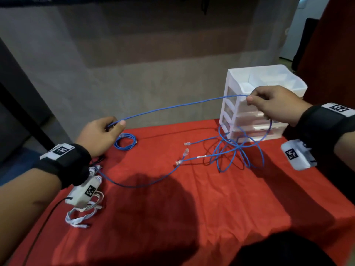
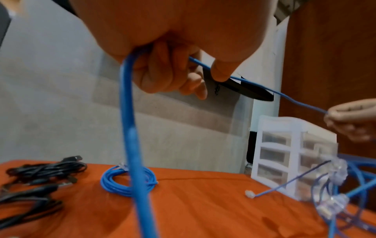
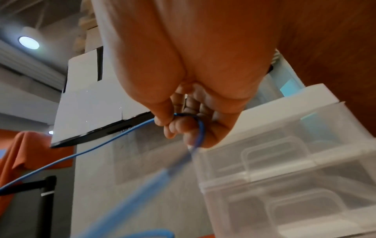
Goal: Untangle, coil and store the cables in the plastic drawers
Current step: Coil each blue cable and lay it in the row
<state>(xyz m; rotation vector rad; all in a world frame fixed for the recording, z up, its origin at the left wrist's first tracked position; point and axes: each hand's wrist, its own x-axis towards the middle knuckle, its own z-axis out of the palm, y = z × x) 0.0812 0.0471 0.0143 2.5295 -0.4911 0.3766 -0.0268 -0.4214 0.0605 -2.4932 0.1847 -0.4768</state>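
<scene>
Near edge: red cloth point(image 1: 192, 217), wrinkled, covers the tabletop; a dark shadow falls across its front. At near left, flat white ribbon-like cables point(image 1: 80, 217) lie in loose loops under the left wrist unit.

Left hand point(image 1: 99, 137): fingers curled, thumb pressing a thin blue cable point(image 1: 172, 108) against the index finger. Below the hand the cable drops to the cloth and sweeps right to a clear plug point(image 1: 179, 162).

From that pinch the cable spans in a shallow arc, clear of the tabletop, to the right hand point(image 1: 272, 106), which pinches it between thumb and fingers, remaining fingers curled. Right wrist view: the cable loops round a finger and hangs downward, blurred.

Mid tabletop: a small coiled blue cable point(image 1: 125, 144), round and neat, lies just beyond the left hand. Right of centre, a tangle of blue cable point(image 1: 238, 152) in loose overlapping loops with clear plugs; whether all loops belong to the held cable cannot be told. Left wrist view shows a bundle of black cables point(image 2: 40, 173) at far left.

Far right: plastic drawers point(image 1: 255, 112), white frame, translucent fronts, open compartments on top, directly behind the right hand and touching the tangle's far edge. Grey wall beyond.
</scene>
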